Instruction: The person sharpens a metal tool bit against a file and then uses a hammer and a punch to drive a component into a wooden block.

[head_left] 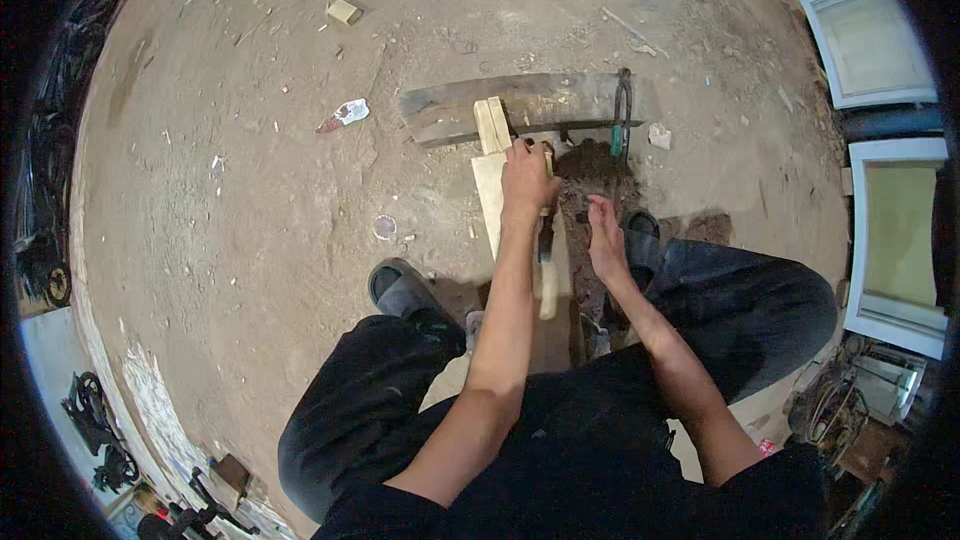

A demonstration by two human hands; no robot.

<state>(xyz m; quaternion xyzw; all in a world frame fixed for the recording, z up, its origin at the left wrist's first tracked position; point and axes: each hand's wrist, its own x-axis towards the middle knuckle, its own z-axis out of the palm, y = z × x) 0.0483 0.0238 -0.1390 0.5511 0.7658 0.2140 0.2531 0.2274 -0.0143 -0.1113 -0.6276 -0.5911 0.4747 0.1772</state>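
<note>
Between my feet lies a pale wooden piece [489, 183], its far end cut into two narrow prongs [491, 124] that rest on a curved grey plank [440, 111]. My left hand [530, 178] is closed over its right edge, fingers bent around it; the fingertips are partly hidden. Just below that hand is a tool with a dark shaft and a pale handle [548, 290]; its upper end is hidden, so I cannot tell its kind. To the right, my right hand [606, 240] is raised with fingers stretched out, holding nothing. Green-and-black handled pincers [625, 115] lie across the plank's right end.
A dark patch of loose dirt [595, 162] lies beyond my right hand. A small wood block [344, 12], a crumpled wrapper [349, 113] and a white chunk [660, 136] are scattered on the dusty floor. White-framed panels [897, 240] stand along the right side.
</note>
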